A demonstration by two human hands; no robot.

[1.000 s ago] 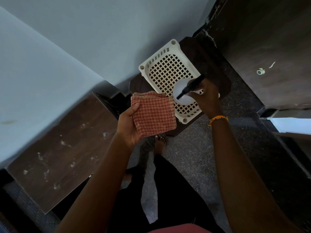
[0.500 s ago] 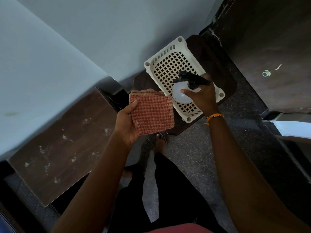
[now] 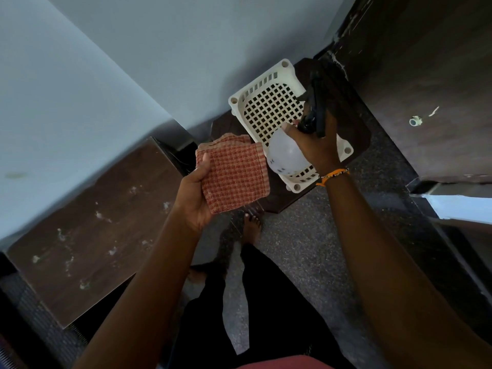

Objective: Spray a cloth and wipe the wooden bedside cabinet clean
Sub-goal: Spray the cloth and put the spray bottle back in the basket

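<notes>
In the head view, the left hand holds a folded red-checked cloth up in front of the body, the thumb laid across the cloth's near-left face and the fingers hidden behind it, so the cloth is pinched between them. The right hand is curled round the neck of a spray bottle, whose pale rounded body hangs to the left of the palm, just beside the cloth's right edge; the black trigger head sticks out beyond the knuckles, toward the far side. Which way the nozzle faces is hard to tell, since the black head blurs into the dark background. An orange band circles the right wrist. Beneath both hands a cream lattice basket sits on a dark stool against the far wall. The wooden bedside cabinet stands to the left, well apart from the cloth, its brown top flecked with pale smudges. Bare feet show on the speckled floor below.
</notes>
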